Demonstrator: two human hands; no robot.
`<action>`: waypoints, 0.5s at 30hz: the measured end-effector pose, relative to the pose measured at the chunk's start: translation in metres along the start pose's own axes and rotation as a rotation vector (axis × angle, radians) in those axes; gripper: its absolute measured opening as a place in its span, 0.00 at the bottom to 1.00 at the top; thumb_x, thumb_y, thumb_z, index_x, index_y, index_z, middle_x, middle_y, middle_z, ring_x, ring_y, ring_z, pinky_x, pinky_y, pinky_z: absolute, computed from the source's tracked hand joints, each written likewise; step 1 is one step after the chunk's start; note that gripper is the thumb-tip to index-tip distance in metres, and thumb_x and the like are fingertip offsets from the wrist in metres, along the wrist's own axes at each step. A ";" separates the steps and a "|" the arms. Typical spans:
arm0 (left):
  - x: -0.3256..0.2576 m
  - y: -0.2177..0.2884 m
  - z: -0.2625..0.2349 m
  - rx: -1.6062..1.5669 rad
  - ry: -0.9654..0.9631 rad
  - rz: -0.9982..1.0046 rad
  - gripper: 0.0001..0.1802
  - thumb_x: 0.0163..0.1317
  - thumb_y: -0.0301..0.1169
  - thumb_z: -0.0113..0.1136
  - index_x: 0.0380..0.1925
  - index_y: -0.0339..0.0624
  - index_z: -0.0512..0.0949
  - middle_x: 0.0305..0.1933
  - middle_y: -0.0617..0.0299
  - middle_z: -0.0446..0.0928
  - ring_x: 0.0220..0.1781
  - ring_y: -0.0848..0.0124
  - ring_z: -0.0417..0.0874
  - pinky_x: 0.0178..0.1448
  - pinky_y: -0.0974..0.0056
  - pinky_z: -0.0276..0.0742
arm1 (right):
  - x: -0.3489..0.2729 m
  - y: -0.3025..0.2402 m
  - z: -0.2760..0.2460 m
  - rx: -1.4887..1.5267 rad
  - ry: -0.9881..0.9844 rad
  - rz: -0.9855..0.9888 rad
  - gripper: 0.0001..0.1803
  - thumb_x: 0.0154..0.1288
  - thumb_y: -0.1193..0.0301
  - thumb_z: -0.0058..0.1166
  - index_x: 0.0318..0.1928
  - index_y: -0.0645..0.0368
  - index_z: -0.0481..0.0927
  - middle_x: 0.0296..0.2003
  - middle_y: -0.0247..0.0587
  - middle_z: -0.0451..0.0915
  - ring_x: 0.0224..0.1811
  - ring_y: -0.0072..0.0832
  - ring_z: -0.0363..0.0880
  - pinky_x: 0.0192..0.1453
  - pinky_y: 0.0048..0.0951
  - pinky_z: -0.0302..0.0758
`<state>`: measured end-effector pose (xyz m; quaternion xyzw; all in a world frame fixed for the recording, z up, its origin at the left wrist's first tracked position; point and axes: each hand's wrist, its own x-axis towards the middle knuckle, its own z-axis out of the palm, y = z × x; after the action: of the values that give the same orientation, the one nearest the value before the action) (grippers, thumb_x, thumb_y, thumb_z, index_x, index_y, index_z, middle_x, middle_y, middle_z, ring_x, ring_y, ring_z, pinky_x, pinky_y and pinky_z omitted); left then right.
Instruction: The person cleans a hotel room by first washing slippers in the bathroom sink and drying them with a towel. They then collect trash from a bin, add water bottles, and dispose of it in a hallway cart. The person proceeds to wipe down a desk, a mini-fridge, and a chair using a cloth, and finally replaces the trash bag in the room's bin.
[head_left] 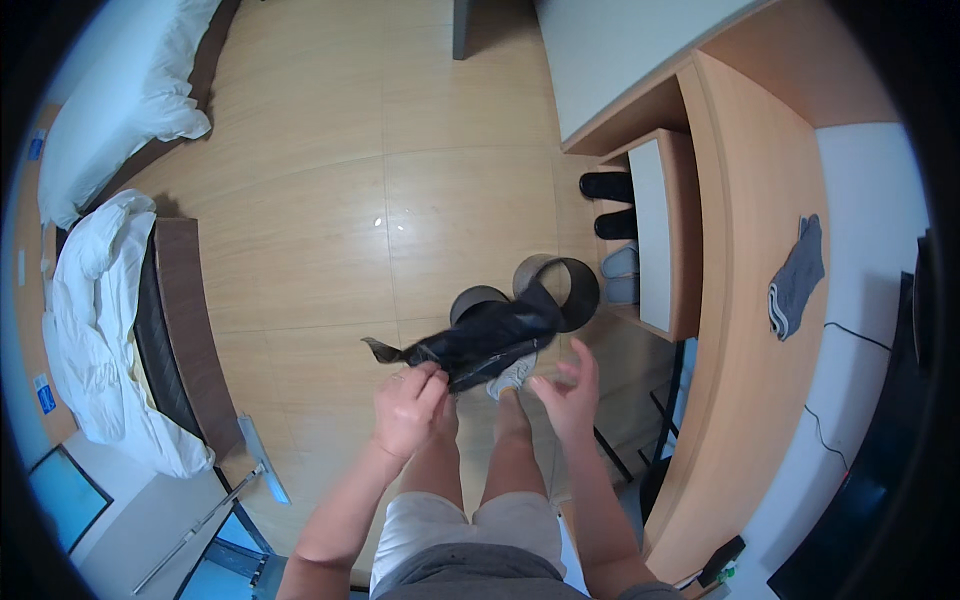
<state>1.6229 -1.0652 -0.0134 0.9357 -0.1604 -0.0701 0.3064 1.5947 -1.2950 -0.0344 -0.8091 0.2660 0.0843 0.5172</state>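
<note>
A crumpled black plastic bag hangs in front of my legs, its far end over the rim of a dark round bin. My left hand is closed, pinching the bag's near edge. To the right of the bag, my right hand is empty, with thumb and fingers apart. A second dark round container stands left of the first and is partly hidden behind the bag. The bag also covers part of my shoes.
At right, a wooden cabinet holds black slippers and grey slippers. A grey folded cloth lies on the long wooden counter. White bedding is at left, near a long-handled squeegee or mop.
</note>
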 end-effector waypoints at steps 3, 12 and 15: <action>-0.004 0.026 0.008 0.100 -0.055 0.301 0.09 0.43 0.27 0.58 0.28 0.41 0.75 0.42 0.54 0.75 0.43 0.60 0.76 0.42 0.59 0.74 | -0.033 -0.007 -0.013 0.721 -0.215 0.617 0.34 0.53 0.70 0.61 0.59 0.61 0.60 0.54 0.42 0.65 0.49 0.27 0.73 0.40 0.24 0.73; -0.030 0.077 0.060 -0.611 -0.163 -0.384 0.20 0.45 0.35 0.69 0.34 0.37 0.73 0.37 0.54 0.74 0.40 0.60 0.77 0.43 0.62 0.74 | -0.036 0.045 -0.012 0.266 -0.335 0.220 0.06 0.61 0.74 0.52 0.33 0.66 0.77 0.22 0.31 0.76 0.26 0.12 0.69 0.30 0.19 0.68; -0.020 0.066 0.076 -0.720 -0.167 -0.663 0.15 0.47 0.32 0.68 0.31 0.35 0.75 0.30 0.59 0.74 0.33 0.71 0.78 0.37 0.67 0.73 | -0.044 0.025 -0.018 0.199 -0.411 0.127 0.07 0.56 0.72 0.59 0.32 0.63 0.79 0.20 0.35 0.78 0.23 0.15 0.74 0.28 0.21 0.71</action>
<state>1.5700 -1.1507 -0.0342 0.7622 0.1561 -0.2892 0.5577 1.5424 -1.3039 -0.0284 -0.7018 0.2125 0.2531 0.6312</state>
